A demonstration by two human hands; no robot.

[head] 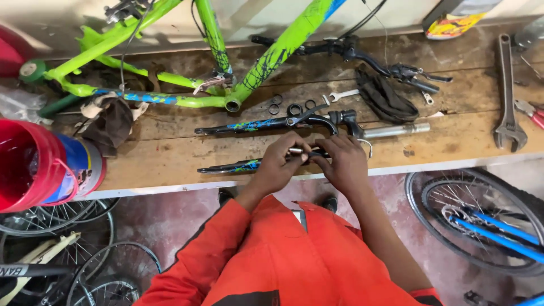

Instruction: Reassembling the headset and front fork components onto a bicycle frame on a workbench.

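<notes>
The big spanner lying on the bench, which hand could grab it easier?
Probably the right hand. The big spanner lies far out on the bench's right side, while the left hand sits further away. Both hands are busy on the bike fork.

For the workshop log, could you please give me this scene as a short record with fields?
Setting: wooden workbench, seen from above
Left hand: grips a small metal part at the bicycle fork
Right hand: touches the same fork
Behind: green bicycle frame, black handlebar
Right side: large adjustable wrench
Left side: red bucket
Floor: wheel
</notes>
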